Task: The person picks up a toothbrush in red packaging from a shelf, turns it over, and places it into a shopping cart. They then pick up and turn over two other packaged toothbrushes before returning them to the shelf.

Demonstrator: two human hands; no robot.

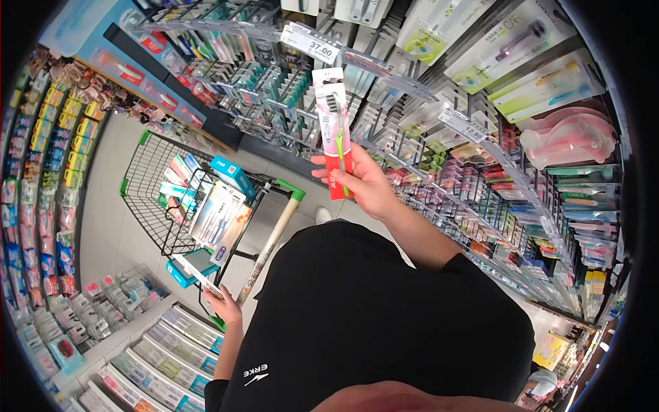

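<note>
Head view. Main item: one toothbrush pack (334,123), at 12 o'clock of my feed's centre, raised in front of a display rack (274,89). Form: tall, slim card, near upright, its top leaning slightly toward 11. Finish: white header with a dark hanging slot, pale pink middle, red base; dark characters run down the front. Contents visible: brush with dark bristles (333,103) uppermost and a bright green handle below. The small print is too fine for me to read.

Right hand (369,185), just toward 1 o'clock: holding the pack by its red base, thumb across the front, fingertips showing past the far edge. Left hand (225,307), between 7 and 8: fingers closed about the end of a slim pale item (197,273), seen nearly edge-on; I cannot tell what it is.

Surroundings: shopping cart (154,199), 9 o'clock, black wire with green corners, carrying stacked packs (218,214) and a teal box (233,176). Price tags: 37.00 (309,42), near 12; 12.80 (463,126), at 2.
</note>
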